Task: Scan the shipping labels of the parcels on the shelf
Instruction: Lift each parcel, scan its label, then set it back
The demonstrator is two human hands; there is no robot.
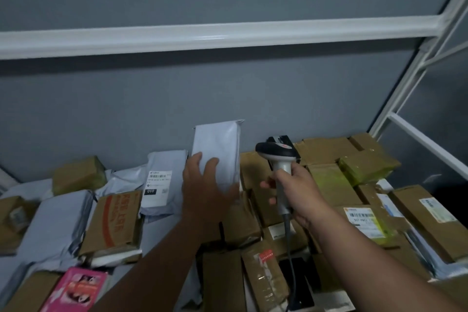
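The left hand (205, 185) grips a white poly mailer (217, 154) and holds it upright above the parcels, with the fingers spread over the near face and the thumb around the lower right corner. The near face of the mailer is blank; no label shows on it.

The right hand (296, 190) grips the handle of a handheld barcode scanner (278, 159), fingers curled round it. The scanner head is black on top and stands just right of the mailer, near it but apart. A grey cable (288, 243) runs down from the base of the handle toward the lower edge of the view.

The shelf is packed with parcels. Left of the held mailer, a grey poly mailer (164, 185) leans against the wall and carries a shipping label (157, 185) with a barcode and the number 010. A cardboard box with red print (114, 223) lies tilted in front of it. A pink package (73, 289) lies at the lower left. On the right, a cardboard box carries a white label with barcode (362, 218). Further right sits a flat cardboard box (428, 220) with a small label. Boxes wrapped in yellowish tape (367, 167) stand at the back right.

A white metal shelf frame (217, 35) crosses the grey wall (177, 98) above.
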